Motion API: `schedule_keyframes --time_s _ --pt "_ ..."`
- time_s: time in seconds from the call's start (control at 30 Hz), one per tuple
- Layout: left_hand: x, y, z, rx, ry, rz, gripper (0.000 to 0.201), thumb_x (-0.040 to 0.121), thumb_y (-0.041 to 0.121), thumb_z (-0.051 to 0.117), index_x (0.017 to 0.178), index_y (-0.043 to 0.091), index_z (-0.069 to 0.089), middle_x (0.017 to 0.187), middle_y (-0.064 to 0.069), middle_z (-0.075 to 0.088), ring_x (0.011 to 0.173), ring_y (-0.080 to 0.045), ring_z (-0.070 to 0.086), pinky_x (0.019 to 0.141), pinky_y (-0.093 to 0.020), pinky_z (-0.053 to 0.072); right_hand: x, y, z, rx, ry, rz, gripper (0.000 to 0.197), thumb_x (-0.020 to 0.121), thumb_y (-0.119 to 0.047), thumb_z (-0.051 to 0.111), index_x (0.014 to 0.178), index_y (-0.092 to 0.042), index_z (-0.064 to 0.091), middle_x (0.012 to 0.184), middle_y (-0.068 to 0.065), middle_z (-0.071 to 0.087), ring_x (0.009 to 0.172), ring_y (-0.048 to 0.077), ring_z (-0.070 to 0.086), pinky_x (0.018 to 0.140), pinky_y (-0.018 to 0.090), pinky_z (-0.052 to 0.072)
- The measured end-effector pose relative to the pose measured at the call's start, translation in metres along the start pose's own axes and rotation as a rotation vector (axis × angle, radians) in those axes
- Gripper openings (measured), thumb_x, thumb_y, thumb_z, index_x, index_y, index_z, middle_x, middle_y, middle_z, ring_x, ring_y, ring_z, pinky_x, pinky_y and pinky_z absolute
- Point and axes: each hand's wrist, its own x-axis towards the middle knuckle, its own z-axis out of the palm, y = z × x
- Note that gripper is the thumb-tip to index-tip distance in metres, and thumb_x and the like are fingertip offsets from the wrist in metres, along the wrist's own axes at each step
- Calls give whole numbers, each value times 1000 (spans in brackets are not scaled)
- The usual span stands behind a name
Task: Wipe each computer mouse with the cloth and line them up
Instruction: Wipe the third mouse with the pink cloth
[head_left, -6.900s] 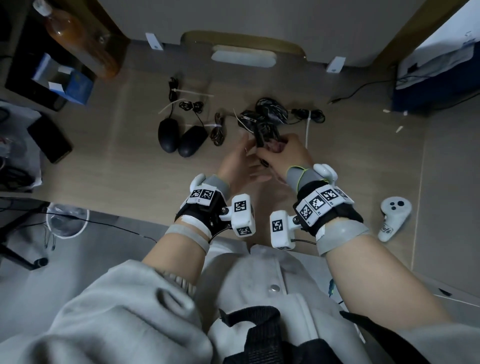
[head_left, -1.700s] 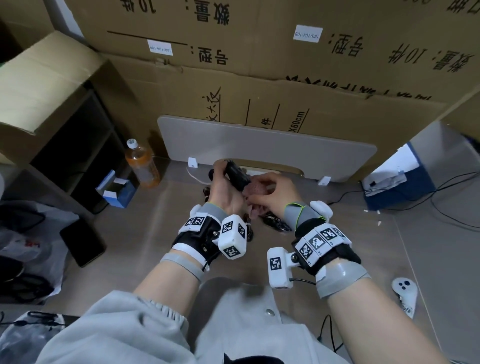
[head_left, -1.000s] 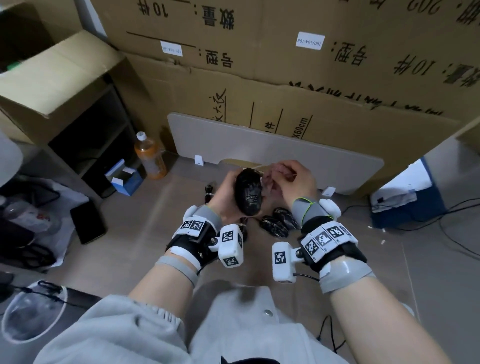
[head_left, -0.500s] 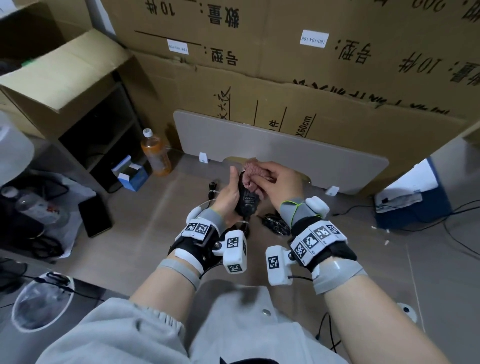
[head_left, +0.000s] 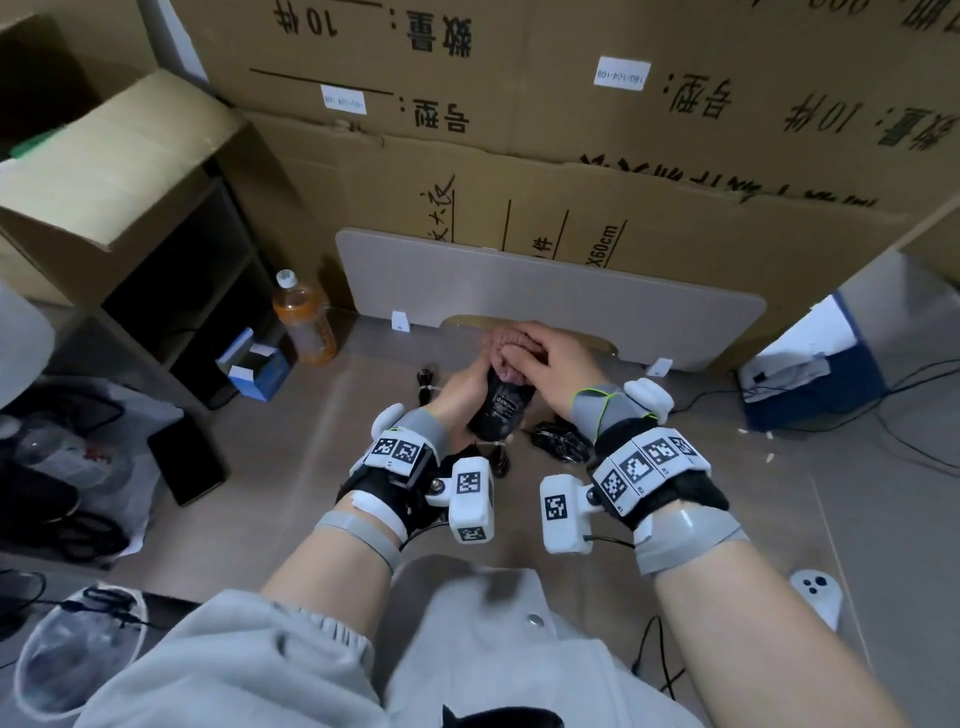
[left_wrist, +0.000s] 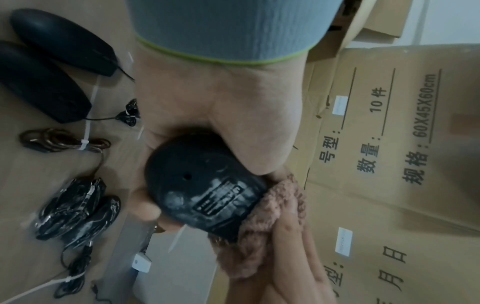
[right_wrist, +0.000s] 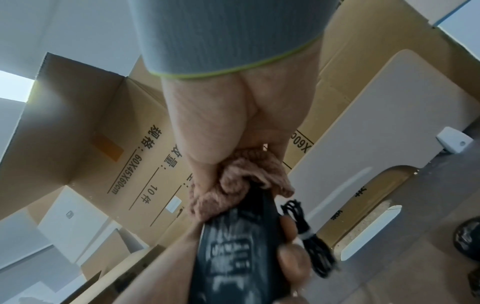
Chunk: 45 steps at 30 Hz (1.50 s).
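My left hand grips a black wired mouse raised above the floor, its labelled underside turned toward me. My right hand holds a bunched pink fluffy cloth and presses it on the mouse's far end. Two plain black mice lie side by side on the floor in the left wrist view, with their bundled cables beside them. Two glossy black mice lie a little apart from that pair; one shows under my right wrist.
Stacked cardboard boxes and a leaning grey board close off the far side. An orange drink bottle, a blue box and a black phone lie left. A white controller sits at the right.
The mouse has been turned in my left hand from top-up to underside-up. The cloth in my right hand has moved from the mouse's side to its far end.
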Motion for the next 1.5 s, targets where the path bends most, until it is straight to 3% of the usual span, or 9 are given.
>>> schedule_keyframes --time_s 0.23,0.43,0.6,0.77,0.87,0.97,1.1,1.3,1.5 --pt "3 7 -12 44 -122 -35 71 97 73 38 100 7 64 74 -16 72 60 -30 68 56 -40 55 0 -4 16 57 246 36 38 66 -55 70 103 -45 68 95 -11 77 93 11 72 92 42 55" --pt "13 12 -28 -146 -156 -32 80 96 72 39 124 1 63 92 -20 70 70 -31 70 61 -46 61 1 -6 7 38 523 89 34 90 -52 55 115 -31 66 105 -1 72 94 20 69 88 40 56" --pt "19 15 -23 -164 -193 -16 78 99 73 28 120 7 65 93 -19 70 73 -29 68 65 -41 57 -1 -15 20 -50 354 26 27 87 -24 71 113 -29 70 106 -11 62 98 16 66 91 36 55" --pt "28 16 -24 -127 -51 4 69 103 63 37 112 4 70 97 -20 77 87 -30 75 83 -45 62 1 -21 26 -210 193 106 10 78 -30 75 82 -36 69 89 -17 71 86 14 68 81 34 55" --pt "32 25 -27 -104 -25 28 59 105 58 38 91 9 69 63 -9 73 55 -19 71 54 -30 58 3 -22 27 -62 45 90 22 74 -24 81 68 -40 68 90 -17 74 81 7 68 81 34 56" --pt "36 26 -26 -100 -49 1 61 105 57 39 92 7 70 73 -13 75 66 -23 73 69 -34 58 5 -21 31 -138 135 48 11 75 -31 77 71 -39 69 88 -17 74 85 6 68 81 30 54" --pt "38 16 -22 -96 -142 -23 65 105 56 40 133 1 62 122 -23 70 107 -34 70 98 -43 54 16 -12 24 -270 327 137 12 81 -39 66 88 -29 65 91 -6 72 88 21 67 78 36 55" --pt "40 24 -21 -64 -121 17 58 110 48 31 90 7 66 80 -6 74 88 -22 66 87 -30 55 14 -20 28 -44 196 58 12 79 -25 80 82 -29 69 87 -10 73 88 13 68 86 32 54" --pt "36 23 -23 -130 -127 -1 59 107 51 39 127 1 63 115 -19 72 101 -31 71 85 -37 58 24 -14 18 -180 343 130 11 86 -33 70 87 -24 64 93 -2 71 88 21 67 80 32 54"
